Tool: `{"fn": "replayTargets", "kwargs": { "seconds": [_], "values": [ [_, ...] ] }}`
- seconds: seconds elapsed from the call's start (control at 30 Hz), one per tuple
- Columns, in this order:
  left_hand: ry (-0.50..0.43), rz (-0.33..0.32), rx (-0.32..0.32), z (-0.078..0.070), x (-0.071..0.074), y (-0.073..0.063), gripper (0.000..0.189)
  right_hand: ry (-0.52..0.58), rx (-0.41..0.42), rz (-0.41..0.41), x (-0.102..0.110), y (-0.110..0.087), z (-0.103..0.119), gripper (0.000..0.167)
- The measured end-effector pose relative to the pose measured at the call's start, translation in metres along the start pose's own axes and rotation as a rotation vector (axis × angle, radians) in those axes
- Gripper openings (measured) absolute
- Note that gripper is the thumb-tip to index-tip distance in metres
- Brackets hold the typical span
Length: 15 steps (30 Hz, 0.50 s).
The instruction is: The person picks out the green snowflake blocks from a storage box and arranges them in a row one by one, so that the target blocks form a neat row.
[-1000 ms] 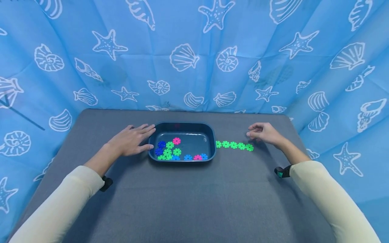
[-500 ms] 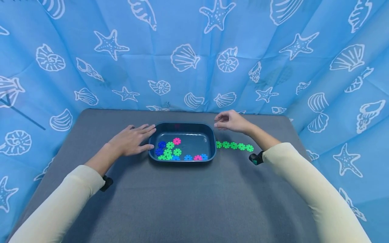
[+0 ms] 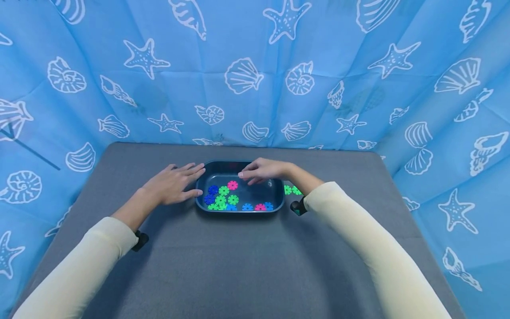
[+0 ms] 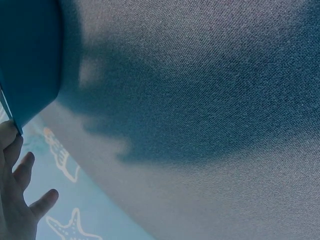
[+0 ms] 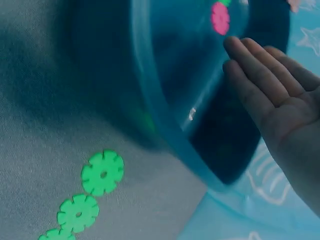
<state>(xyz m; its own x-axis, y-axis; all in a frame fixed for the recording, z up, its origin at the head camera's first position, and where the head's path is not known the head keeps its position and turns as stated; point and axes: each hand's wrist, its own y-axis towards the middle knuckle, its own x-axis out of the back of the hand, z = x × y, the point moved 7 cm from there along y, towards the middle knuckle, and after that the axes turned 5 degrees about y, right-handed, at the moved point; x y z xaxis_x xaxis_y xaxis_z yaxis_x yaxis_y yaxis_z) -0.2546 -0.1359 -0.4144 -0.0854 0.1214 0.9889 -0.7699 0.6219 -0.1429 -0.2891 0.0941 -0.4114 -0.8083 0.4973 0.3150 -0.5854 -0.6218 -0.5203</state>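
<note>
A dark blue plastic bin (image 3: 259, 192) holds several flat notched discs: green discs (image 3: 220, 200), dark blue discs (image 3: 209, 199), light blue discs (image 3: 247, 207) and pink discs (image 3: 233, 185). My left hand (image 3: 169, 184) rests on its left rim with fingers extended. Over the right half of the bin hovers my right hand (image 3: 268, 169), its fingers loosely bent and nothing between them. In the right wrist view those fingers point toward a pink disc (image 5: 220, 18), apart from it. Right of the bin lies a row of green discs (image 3: 292, 190), partly hidden by my right forearm.
The bin stands on a table with a grey cloth (image 3: 223, 266). A blue curtain (image 3: 247, 110) with white shell and starfish prints hangs behind the table and along its sides. Two green discs (image 5: 102, 173) of the row show fully in the right wrist view.
My right hand has moved left, from beyond the right end of the green row to above the bin. The left hand and the discs have stayed in place.
</note>
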Motion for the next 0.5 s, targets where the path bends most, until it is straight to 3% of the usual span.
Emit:
{"fn": "replayTargets", "kwargs": {
  "seconds": [0.5],
  "values": [
    [-0.011, 0.002, -0.004, 0.003, -0.002, 0.000, 0.077, -0.073, -0.037, 0.088, -0.032, 0.028, -0.002, 0.059]
  ]
}}
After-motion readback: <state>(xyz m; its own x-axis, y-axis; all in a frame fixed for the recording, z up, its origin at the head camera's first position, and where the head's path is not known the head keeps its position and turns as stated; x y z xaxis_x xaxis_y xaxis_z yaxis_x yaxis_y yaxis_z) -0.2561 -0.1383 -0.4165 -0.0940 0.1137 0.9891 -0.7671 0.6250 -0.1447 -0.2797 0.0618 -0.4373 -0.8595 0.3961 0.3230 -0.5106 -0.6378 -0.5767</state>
